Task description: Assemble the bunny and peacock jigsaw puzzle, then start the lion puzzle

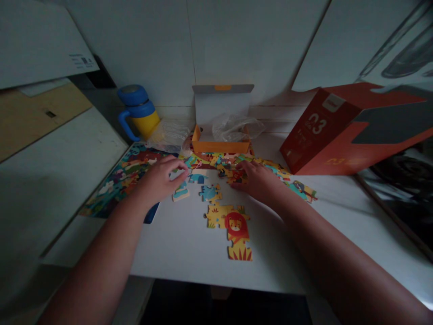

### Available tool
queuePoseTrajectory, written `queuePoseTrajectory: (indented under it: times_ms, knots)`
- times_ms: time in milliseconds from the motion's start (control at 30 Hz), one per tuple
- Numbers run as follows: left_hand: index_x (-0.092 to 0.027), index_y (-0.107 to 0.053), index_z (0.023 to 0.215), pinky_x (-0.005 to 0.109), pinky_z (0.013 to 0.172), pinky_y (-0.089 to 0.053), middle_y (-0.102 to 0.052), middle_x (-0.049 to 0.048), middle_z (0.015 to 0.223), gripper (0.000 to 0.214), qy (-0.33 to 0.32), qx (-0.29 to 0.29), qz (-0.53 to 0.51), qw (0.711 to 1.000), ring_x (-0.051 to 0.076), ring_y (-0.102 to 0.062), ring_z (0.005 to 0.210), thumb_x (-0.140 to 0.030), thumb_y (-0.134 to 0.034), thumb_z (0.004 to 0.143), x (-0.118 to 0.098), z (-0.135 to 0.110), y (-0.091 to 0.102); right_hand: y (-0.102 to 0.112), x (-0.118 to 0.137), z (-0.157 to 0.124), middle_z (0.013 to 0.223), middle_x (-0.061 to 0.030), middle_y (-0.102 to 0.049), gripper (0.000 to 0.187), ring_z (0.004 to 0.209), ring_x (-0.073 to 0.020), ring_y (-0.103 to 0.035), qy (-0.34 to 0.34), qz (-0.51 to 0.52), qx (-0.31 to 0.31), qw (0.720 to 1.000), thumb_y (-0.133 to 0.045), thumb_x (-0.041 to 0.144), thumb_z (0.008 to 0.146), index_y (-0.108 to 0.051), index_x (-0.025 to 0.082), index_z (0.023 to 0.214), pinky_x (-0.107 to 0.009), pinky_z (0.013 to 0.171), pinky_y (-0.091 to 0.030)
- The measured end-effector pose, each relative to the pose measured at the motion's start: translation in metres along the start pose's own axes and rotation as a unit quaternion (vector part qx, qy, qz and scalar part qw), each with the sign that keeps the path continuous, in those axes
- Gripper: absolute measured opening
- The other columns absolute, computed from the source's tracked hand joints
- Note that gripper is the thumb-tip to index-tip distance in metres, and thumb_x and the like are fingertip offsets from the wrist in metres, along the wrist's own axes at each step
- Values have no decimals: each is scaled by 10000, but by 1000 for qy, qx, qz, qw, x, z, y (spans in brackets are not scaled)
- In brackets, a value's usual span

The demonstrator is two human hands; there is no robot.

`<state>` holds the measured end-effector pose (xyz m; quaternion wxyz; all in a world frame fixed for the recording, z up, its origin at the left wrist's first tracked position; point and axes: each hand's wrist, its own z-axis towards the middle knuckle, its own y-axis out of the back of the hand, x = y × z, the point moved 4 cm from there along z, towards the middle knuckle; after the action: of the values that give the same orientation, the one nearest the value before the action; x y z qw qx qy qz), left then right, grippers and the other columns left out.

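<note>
My left hand hovers at the left of the loose pieces, its fingers curved and a gap showing between them and the thumb. Below it are a blue-and-cream puzzle piece and a piece with a blue animal. My right hand is at the pile, thumb and fingers on either side of a red-orange puzzle piece; its far edge is hidden. Nearer me lie joined yellow pieces with a red-maned lion. A blue-and-yellow piece lies just above them.
Behind the pieces stands an open orange box with a clear plastic bag. A blue-and-yellow jug and a colourful picture sheet are at left. A large red box stands at right. More pieces lie beyond my right forearm.
</note>
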<state>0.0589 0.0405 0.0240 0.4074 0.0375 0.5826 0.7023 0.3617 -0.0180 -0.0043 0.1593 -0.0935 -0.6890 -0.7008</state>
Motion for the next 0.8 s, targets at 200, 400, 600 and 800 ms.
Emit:
queuePoseTrajectory:
  times_ms: [200, 400, 600, 800]
  knots:
    - [-263, -775, 1134, 422, 1026, -540, -724, 70, 1178, 230, -171, 132, -70, 974, 249, -685, 1139, -439, -794, 987, -35, -4, -49, 6, -4, 1, 1167, -122, -779, 564, 988, -291, -724, -35, 59, 9, 998, -910, 353, 827, -635, 214, 1300, -355, 817, -503]
    - [-264, -782, 1150, 434, 1039, -530, -713, 66, 1189, 251, -168, 129, -56, 976, 255, -676, 1162, -421, -833, 961, -25, -1, -56, 8, -13, 4, 1151, -111, -759, 619, 948, -272, -710, -31, 76, 8, 997, -932, 324, 774, -640, 222, 1310, -350, 788, -505]
    - [-251, -767, 1177, 439, 1025, -542, -721, 76, 1202, 252, -168, 115, -42, 978, 262, -687, 1143, -405, -809, 982, -29, -2, -56, 16, -33, 8, 1097, -90, -790, 603, 840, -233, -707, -59, 82, -7, 995, -891, 239, 763, -656, 223, 1318, -322, 697, -479]
    - [-251, -759, 1165, 454, 1052, -550, -741, 80, 1182, 200, -190, 113, -74, 972, 264, -689, 1161, -363, -782, 1001, -38, -2, -59, 35, -54, 8, 884, -53, -769, 332, 721, -207, -667, -58, 60, -4, 996, -753, 312, 899, -724, 209, 1213, -313, 643, -419]
